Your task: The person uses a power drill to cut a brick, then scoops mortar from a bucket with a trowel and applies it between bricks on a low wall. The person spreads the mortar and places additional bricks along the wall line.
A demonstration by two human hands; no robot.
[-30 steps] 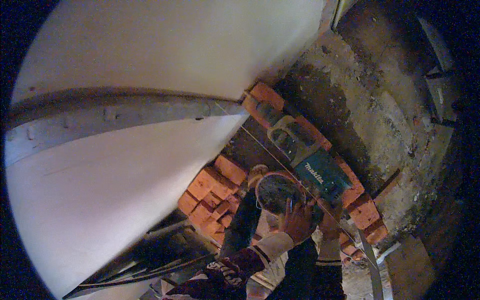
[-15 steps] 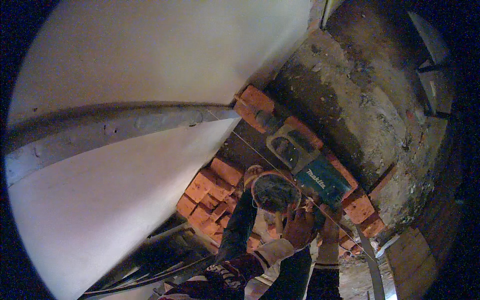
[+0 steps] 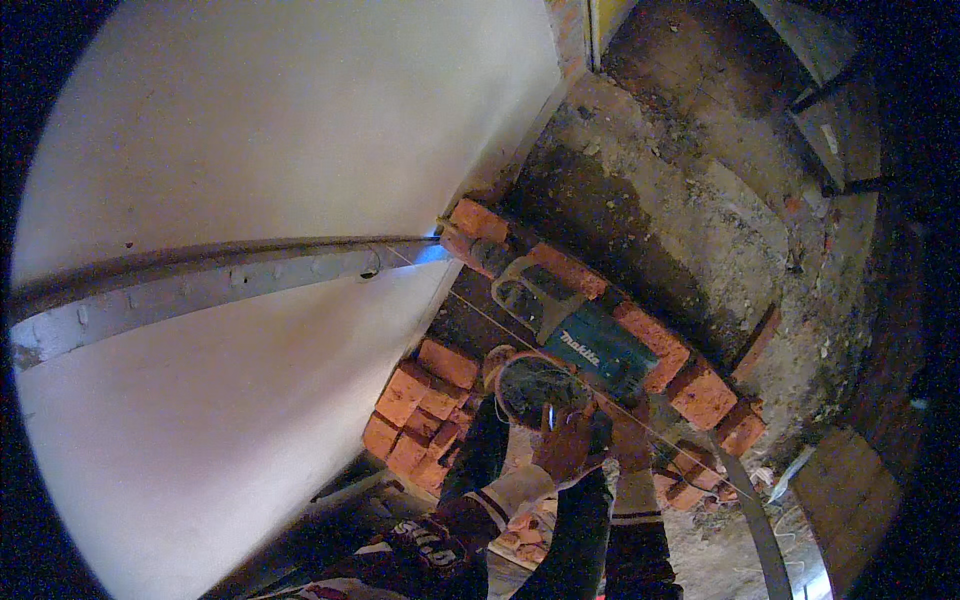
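A teal power tool (image 3: 597,352) with a beige loop handle at its far end lies along the row of bricks (image 3: 701,393). My right hand (image 3: 630,440) is closed at the tool's near end, its fingertips partly hidden there. Close beside it, my left hand (image 3: 566,448) has bent fingers around something dark between the two hands, too shadowed to make out. To its left stands a round bucket (image 3: 498,392) with dark contents. A small bright strip shows between the bucket and my left fingers.
A taut string (image 3: 490,318) runs beside the brick row. Stacked orange bricks (image 3: 405,394) sit at left, below a pale wall (image 3: 250,380) with a metal strip (image 3: 200,290). Rubble-strewn ground (image 3: 660,170) lies beyond; a board (image 3: 845,500) is at right.
The view has shifted, so the tool, bucket and bricks appear further left. My left hand's fingers look less spread and sit closer to the bucket. My right hand stays at the tool's near end.
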